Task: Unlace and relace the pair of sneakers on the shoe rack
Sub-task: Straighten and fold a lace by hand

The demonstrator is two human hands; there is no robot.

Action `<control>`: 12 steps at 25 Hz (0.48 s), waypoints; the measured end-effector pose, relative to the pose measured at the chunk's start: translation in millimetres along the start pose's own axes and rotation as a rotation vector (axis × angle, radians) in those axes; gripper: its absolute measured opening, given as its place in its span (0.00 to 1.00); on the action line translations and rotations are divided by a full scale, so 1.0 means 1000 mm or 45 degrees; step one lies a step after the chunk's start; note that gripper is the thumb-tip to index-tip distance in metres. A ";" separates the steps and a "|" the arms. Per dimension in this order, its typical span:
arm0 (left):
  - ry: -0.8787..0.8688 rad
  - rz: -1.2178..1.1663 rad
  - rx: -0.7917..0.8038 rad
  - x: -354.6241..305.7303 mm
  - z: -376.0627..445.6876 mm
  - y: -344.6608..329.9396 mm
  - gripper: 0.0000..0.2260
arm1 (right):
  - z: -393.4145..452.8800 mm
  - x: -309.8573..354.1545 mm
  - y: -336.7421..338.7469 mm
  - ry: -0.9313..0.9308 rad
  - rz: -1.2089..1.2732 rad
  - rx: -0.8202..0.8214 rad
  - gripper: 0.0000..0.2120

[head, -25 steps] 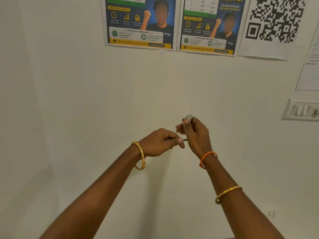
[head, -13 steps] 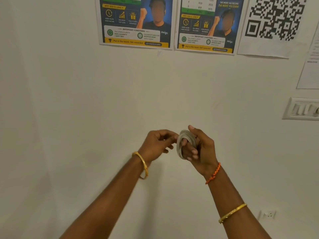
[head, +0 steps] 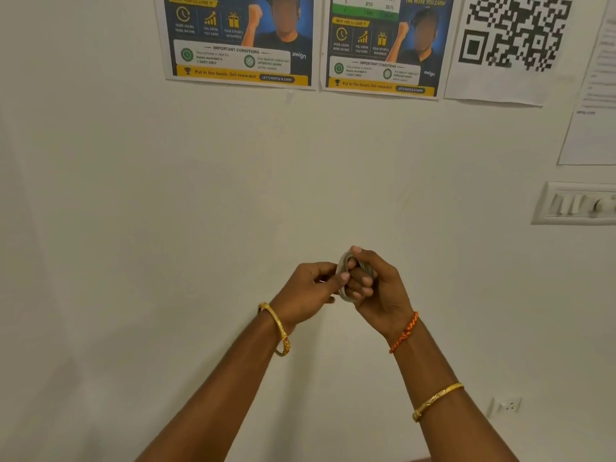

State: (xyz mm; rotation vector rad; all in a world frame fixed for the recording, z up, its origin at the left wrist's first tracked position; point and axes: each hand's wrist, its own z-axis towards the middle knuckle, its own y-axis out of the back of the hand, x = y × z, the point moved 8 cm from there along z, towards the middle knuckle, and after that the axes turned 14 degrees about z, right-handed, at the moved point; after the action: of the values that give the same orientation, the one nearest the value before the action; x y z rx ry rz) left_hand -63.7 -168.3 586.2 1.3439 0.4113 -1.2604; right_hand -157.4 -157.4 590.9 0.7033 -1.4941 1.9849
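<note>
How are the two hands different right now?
The right hand has a pale coiled lace wound round its fingers; the left hand only pinches at that coil. The right wrist wears an orange thread, with a gold bangle further down the arm; the left wrist wears just a gold bangle. The right thumb points up; the left fingers curl sideways. Both are raised before the wall.

Workplace or office wall: incentive posters (head: 240, 41), QR-code sheet (head: 510, 45), switch panel (head: 576, 203).
</note>
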 end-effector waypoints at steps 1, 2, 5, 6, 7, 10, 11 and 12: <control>-0.007 0.070 -0.054 0.000 0.002 0.005 0.11 | 0.001 -0.001 0.001 -0.028 0.002 0.040 0.12; -0.011 0.135 -0.113 0.001 0.004 0.008 0.11 | 0.002 -0.003 0.002 -0.057 -0.015 0.080 0.12; 0.033 0.257 -0.232 0.007 0.005 0.003 0.13 | 0.003 -0.003 0.012 -0.129 -0.188 0.116 0.10; 0.053 0.278 -0.245 0.011 0.005 -0.004 0.13 | 0.003 -0.002 0.020 -0.135 -0.269 0.088 0.08; 0.073 0.280 -0.251 0.015 0.006 -0.013 0.13 | 0.001 -0.003 0.030 -0.141 -0.348 0.053 0.07; 0.143 0.258 -0.216 0.034 0.008 -0.048 0.12 | -0.008 -0.011 0.072 -0.174 -0.477 -0.084 0.06; 0.172 0.251 -0.191 0.043 0.009 -0.062 0.11 | -0.013 -0.013 0.089 -0.178 -0.518 -0.133 0.05; 0.205 0.244 -0.157 0.054 0.011 -0.078 0.11 | -0.019 -0.014 0.110 -0.179 -0.578 -0.196 0.06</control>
State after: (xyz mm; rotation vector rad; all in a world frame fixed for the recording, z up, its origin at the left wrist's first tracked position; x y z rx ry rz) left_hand -114.5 -181.7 506.1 1.3501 0.4537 -0.9582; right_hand -225.7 -165.8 502.0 1.0273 -1.3961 1.4904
